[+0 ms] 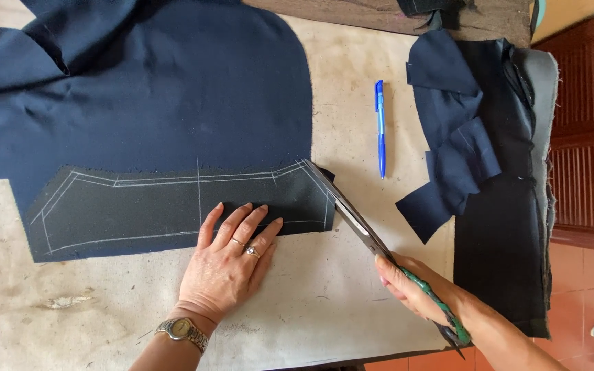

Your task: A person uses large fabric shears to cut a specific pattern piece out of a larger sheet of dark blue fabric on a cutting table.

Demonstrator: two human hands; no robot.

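A large navy fabric piece (159, 96) lies across the table, and on its lower edge sits a darker grey piece (139, 213) marked with white chalk lines. My left hand (232, 264) rests flat with fingers spread on the lower right part of that chalked piece. My right hand (414, 288) grips the green-wrapped handles of long scissors (352, 213). The blades point up and left, their tip at the chalked piece's upper right corner.
A blue pen (380, 127) lies on the cream table cover (324, 302) right of the fabric. A pile of navy and black cloth scraps (476, 158) lies at the right edge. Beyond it is a red-brown tiled floor (586, 282).
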